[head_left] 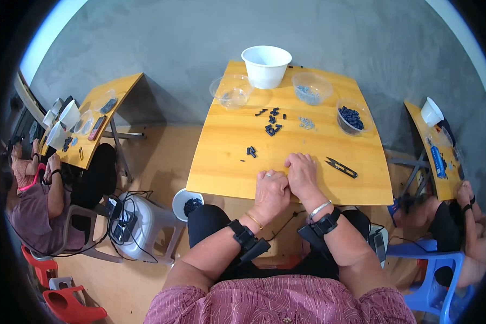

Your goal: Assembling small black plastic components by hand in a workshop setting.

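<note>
At the near edge of the tabletop [221, 170], the left grip [272, 190] and right grip [303, 174] come together, fingers bent.

From where I stand the fingertips are hidden — I cannot tell how far either grip is closed or whether it has hold of anything. Beyond the left grip, a little to its left, lies a small cluster of dark pieces [251, 152]; farther out is a bigger scatter of dark pieces [271, 129]. Well beyond the right grip sit pale bits [306, 123]. To its right rest black snips [341, 167] — tips angled away — and past them stands a clear bowl [366, 120] of dark pieces. Farthest from both grips stands a white tub [266, 73].
</note>
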The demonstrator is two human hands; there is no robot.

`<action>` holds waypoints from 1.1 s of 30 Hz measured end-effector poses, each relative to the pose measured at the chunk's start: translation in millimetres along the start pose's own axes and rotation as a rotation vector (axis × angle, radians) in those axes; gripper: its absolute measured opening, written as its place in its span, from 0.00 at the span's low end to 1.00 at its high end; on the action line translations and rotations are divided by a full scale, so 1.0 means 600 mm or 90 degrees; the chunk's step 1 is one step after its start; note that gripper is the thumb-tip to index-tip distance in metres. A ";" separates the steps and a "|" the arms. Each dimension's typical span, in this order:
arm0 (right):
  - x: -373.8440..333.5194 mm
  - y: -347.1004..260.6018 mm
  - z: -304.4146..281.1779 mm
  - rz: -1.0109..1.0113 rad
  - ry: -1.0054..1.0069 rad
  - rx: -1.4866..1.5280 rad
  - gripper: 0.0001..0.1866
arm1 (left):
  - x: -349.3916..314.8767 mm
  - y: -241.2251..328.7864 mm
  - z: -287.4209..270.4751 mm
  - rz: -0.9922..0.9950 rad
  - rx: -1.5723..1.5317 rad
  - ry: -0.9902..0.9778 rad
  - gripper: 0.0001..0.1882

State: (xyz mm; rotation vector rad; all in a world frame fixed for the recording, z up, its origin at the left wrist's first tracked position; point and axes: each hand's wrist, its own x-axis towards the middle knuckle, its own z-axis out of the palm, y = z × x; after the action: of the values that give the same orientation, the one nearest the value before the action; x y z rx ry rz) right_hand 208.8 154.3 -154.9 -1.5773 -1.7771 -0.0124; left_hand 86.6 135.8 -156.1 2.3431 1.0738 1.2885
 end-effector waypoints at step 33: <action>-0.074 -0.034 -0.123 0.042 0.016 0.516 0.06 | -0.006 0.062 -0.076 -0.494 -0.855 -0.053 0.07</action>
State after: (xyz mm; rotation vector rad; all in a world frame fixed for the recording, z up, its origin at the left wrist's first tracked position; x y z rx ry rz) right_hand 227.4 76.8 -115.6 -1.0241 -1.4292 0.6355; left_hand 66.5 102.0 -112.5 0.8388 0.5941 1.0145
